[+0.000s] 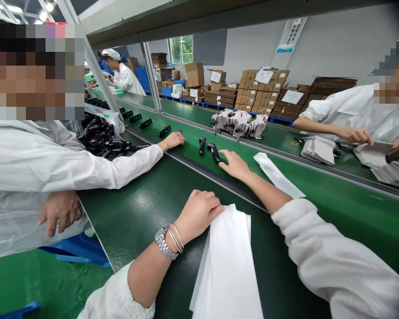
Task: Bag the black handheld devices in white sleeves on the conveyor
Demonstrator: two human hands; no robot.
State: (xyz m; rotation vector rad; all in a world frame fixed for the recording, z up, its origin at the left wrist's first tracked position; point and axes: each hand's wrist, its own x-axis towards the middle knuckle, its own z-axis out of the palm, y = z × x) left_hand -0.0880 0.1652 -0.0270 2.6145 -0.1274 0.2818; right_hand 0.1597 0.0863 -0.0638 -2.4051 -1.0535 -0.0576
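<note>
My left hand (pixel 199 212), with a watch and bangles on the wrist, pinches the top end of a stack of long white sleeves or bags (pixel 231 266). Over the green belt, my right hand (pixel 234 165) reaches out with fingers spread. Its fingertips are right beside a black L-shaped handheld device (pixel 214 153), and I cannot tell whether they touch it. A second black device (pixel 202 145) lies just left of that one. One single white sleeve (pixel 279 176) rests on the belt to the right of my right hand.
A co-worker's hand (pixel 173 141) is on the belt at left, near more black devices (pixel 145 123) in a row. A heap of black parts (pixel 101 137) lies beside that arm. Bundled grey-white items (pixel 239 123) stand across the belt. Another person's hands (pixel 355 134) work at right.
</note>
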